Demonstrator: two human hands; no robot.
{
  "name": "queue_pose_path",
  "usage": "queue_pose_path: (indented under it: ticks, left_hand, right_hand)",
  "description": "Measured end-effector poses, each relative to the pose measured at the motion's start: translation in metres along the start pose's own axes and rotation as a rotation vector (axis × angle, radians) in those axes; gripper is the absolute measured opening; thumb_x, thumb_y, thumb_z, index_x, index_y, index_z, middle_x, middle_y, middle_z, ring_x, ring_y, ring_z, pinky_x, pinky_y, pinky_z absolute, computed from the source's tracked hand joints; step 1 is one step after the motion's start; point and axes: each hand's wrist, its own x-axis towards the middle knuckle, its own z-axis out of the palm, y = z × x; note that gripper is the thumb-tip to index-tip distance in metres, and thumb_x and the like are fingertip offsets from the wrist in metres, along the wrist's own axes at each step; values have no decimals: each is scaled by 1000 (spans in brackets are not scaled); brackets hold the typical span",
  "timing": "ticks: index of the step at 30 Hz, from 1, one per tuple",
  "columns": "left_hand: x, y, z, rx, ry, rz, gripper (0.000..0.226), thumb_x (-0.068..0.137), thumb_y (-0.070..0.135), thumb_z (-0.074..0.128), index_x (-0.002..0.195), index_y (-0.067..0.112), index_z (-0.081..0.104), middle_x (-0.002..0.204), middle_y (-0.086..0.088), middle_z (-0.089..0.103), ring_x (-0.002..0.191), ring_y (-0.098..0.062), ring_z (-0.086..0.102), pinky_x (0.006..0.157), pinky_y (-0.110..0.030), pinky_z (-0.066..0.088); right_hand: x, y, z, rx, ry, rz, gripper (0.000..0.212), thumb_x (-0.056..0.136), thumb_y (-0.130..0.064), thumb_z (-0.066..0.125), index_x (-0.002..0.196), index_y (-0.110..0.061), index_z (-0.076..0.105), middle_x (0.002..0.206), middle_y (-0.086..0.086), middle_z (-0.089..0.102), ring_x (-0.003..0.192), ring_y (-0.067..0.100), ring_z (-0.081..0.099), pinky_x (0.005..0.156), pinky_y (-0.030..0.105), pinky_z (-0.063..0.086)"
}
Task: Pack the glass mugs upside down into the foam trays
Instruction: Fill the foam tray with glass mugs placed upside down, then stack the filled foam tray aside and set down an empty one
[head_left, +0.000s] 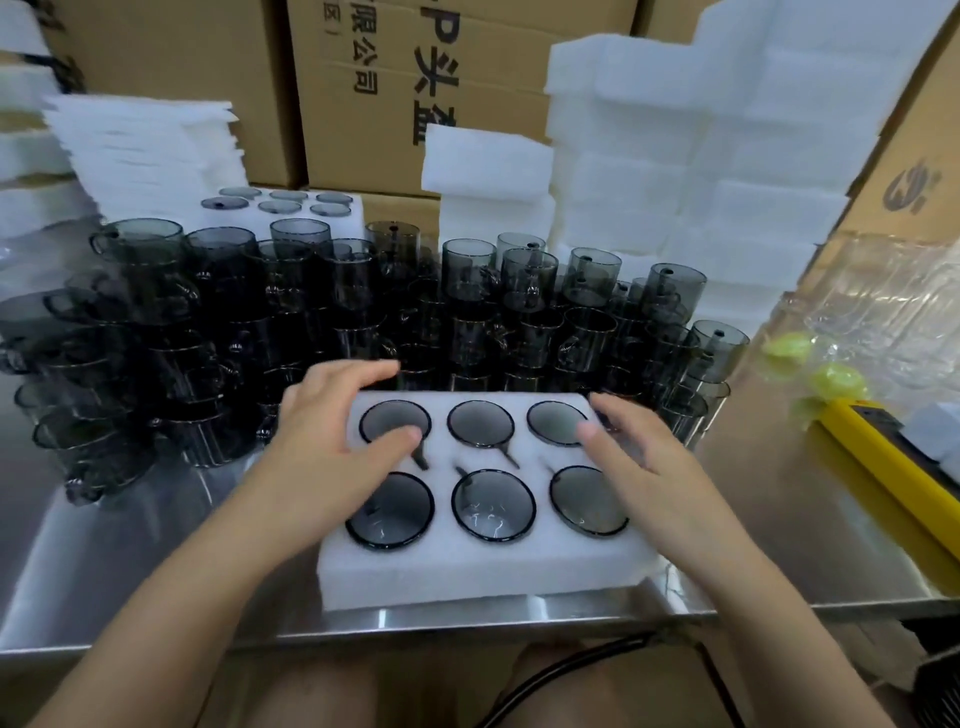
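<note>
Near tray done. The white six-hole foam tray (483, 571) is sitting at 6 o'clock on the shiny steel bench (753, 519). All six holes are holding smoky grey glass mugs (493, 504) upside down, bases showing: three in the far row, three in the near row. No hole is left free in it.

The left hand (332, 441) is spreading over the tray's 9 o'clock end, fingers straight and loose, thumb touching the far-left mug base, gripping nothing. The right hand (639, 457) is hovering over the 3 o'clock end, fingers splayed too, blurred, holding nothing; cannot tell if it is touching the foam. Judging by that, this tray is probably about to be pressed down or moved off.

A second filled white foam tray (355, 205) is lying at 11 o'clock behind the pile, six bases showing there as well. So two trays packed, twelve mugs.

Left to do: a crowd of loose stacked grey mugs (249, 312) is running from 9 to 2 o'clock behind the near tray, too overlapped to count, dozens by the look. A tall stack of empty white foam blocks (701, 182) is waiting at 1 o'clock, count unclear. The task is looking well short of finished.
</note>
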Motion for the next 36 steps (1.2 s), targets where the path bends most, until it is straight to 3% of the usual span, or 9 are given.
queue_pose_path:
  ticks: [3, 7, 9, 11, 15, 20, 26, 32, 36]
  left_hand:
    - [-31, -11, -12, 14, -110, -303, 93, 70, 75, 55, 148, 38, 21, 150, 22, 23, 142, -5, 16, 116, -33, 18]
    - [-59, -2, -3, -32, -184, -232, 18, 91, 54, 42, 108, 58, 43, 126, 34, 40, 136, -4, 25, 105, -24, 22]
    - [-69, 2, 2, -81, -160, -188, 16, 94, 47, 43, 109, 54, 43, 130, 28, 42, 133, -1, 30, 107, -20, 27]
    - [-75, 15, -1, -164, -128, -261, 19, 91, 47, 48, 107, 56, 42, 122, 40, 40, 116, 21, 36, 88, 1, 31]
    - [-86, 50, -39, -284, -31, -237, 37, 63, 65, 55, 96, 77, 45, 89, 63, 42, 76, 45, 32, 61, 4, 33]
    - [-24, 82, -130, -302, 88, -45, 37, 62, 65, 66, 98, 58, 64, 99, 29, 69, 93, 7, 64, 81, -25, 47]
    - [125, 78, -233, -170, 146, -233, 21, 93, 27, 55, 107, 12, 57, 100, -4, 59, 77, -11, 61, 57, -25, 57]
    - [225, 17, -262, -120, 138, -358, 10, 93, 24, 56, 91, 15, 59, 98, -9, 56, 88, -23, 57, 77, -44, 53]
    - [281, -32, -253, -114, 82, -414, 16, 94, 23, 57, 102, 9, 59, 101, -9, 56, 85, -23, 58, 67, -39, 54]
  right_hand:
    - [-19, 7, -5, 319, -41, 190, 34, 89, -46, 53, 122, -39, 56, 125, -27, 55, 106, -16, 52, 89, 11, 42]
    - [-35, -6, 2, 448, -115, 228, 20, 95, -24, 52, 105, -36, 65, 94, -24, 71, 88, -10, 64, 72, 7, 48]
    - [-41, -11, 3, 471, -95, 197, 27, 94, -14, 53, 107, -34, 65, 96, -18, 73, 88, -3, 67, 75, 15, 49]
    - [-49, -18, -1, 471, -61, 142, 35, 92, -9, 56, 105, -40, 64, 95, -22, 72, 85, -8, 65, 72, 12, 46]
    - [-54, -46, -24, 502, -24, -7, 44, 90, -2, 55, 107, -40, 68, 97, -21, 72, 91, -7, 65, 77, 21, 50]
    - [7, -139, -34, 632, -74, -248, 28, 85, -5, 53, 99, -19, 74, 99, 1, 74, 94, 21, 69, 77, 32, 55]
    - [154, -260, -1, 423, -64, -70, 14, 91, -7, 53, 77, -12, 54, 70, 5, 58, 56, 21, 61, 40, 29, 49]
    - [270, -273, 64, 364, -320, 214, 9, 96, -9, 41, 90, -7, 47, 84, 15, 59, 60, 27, 66, 45, 39, 54]
    - [328, -261, 106, 286, -287, 211, 13, 96, -12, 44, 85, -7, 49, 84, 14, 59, 74, 28, 61, 60, 44, 53]
